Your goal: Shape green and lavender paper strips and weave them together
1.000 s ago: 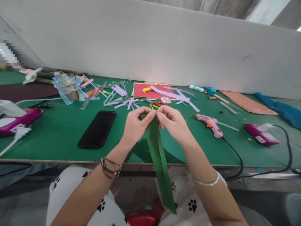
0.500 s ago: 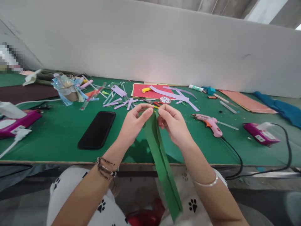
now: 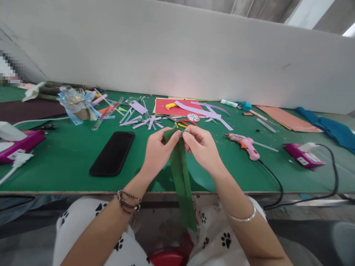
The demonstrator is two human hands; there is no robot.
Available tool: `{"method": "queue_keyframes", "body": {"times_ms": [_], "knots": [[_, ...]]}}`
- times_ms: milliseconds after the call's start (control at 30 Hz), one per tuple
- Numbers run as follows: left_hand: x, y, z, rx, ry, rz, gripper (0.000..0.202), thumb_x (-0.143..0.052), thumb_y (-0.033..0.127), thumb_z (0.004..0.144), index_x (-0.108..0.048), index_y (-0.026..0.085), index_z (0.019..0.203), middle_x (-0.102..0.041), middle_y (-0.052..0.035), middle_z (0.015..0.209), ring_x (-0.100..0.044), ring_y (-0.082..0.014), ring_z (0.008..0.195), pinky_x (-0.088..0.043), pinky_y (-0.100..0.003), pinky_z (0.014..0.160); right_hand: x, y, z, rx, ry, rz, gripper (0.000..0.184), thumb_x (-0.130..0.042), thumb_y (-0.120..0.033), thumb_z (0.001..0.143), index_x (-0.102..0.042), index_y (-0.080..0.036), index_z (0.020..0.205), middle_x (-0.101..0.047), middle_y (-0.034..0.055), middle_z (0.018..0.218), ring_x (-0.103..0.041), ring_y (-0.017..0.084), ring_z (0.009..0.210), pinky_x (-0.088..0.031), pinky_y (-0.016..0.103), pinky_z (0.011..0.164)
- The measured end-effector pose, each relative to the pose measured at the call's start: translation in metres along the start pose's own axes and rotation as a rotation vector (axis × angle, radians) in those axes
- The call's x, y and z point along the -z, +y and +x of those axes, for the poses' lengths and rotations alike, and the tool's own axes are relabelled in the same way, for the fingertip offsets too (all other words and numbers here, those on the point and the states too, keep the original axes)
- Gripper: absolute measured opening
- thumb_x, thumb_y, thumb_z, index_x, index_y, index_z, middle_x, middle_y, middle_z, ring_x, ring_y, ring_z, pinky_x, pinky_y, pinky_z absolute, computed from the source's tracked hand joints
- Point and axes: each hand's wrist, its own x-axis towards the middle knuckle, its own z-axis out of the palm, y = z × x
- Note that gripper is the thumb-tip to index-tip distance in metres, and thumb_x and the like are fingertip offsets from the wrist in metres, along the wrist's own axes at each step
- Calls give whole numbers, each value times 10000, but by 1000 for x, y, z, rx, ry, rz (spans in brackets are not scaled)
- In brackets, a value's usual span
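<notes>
A long green paper strip [image 3: 180, 177], creased lengthwise, hangs from my fingers past the table's front edge toward my lap. My left hand [image 3: 161, 147] pinches its upper end between thumb and fingers. Close beside it, my right hand [image 3: 201, 147] is closed at the strip's upper right edge, thumb against the fingertips. Just beyond my fingertips lie scissors [image 3: 184, 123] with red and yellow handles, partly hidden by my hands. A round patterned disc [image 3: 193, 117] rests next to them.
A black phone [image 3: 112, 153] lies left of my hands. On the right are a pink glue gun [image 3: 245, 144] with a cord and a purple power strip [image 3: 304, 155]. Purple paper strips [image 3: 151, 121] and red paper [image 3: 163, 105] lie farther back, before a white partition [image 3: 177, 51].
The strip's lower end has swung left and hangs more nearly straight down. Its top has turned over toward my left hand. Both hands stay close together.
</notes>
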Motion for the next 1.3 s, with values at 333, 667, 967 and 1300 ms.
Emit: {"method": "queue_keyframes", "body": {"times_ms": [333, 667, 967, 1300], "knots": [[4, -6, 3, 98, 67, -174, 296, -571, 394, 710, -483, 162, 548, -459, 46, 483, -379, -60, 423, -340, -170, 382, 1, 3, 4, -38, -69, 171, 231, -408, -186, 748, -361, -193, 522, -370, -81, 408, -330, 44, 384, -267, 191, 413], [3, -5, 2, -37, -29, 128, 210, -557, 322, 711, -626, 138, 636, -611, 11, 579, -504, -108, 530, -393, -200, 486, 0, 3, 0, 26, 42, -69, 291, -488, -357, 774, -372, -189, 567, -354, -67, 485, -318, 54, 448, -257, 210, 440], [0, -3, -1, 30, 22, -24, 159, -561, 282, 709, -603, 140, 652, -636, 11, 605, -545, -104, 526, -415, -182, 453, 1, 0, 1, -18, -26, 22, 265, -427, -237, 809, -362, -197, 555, -367, -70, 432, -345, 57, 397, -279, 203, 414], [5, 2, -1, 7, 127, -38, 219, -573, 353, 697, -586, 148, 622, -581, 15, 551, -525, -106, 534, -426, -185, 481, 1, 2, 2, -35, -24, 98, 282, -438, -181, 786, -368, -186, 513, -379, -79, 399, -355, 38, 371, -286, 181, 401]]}}
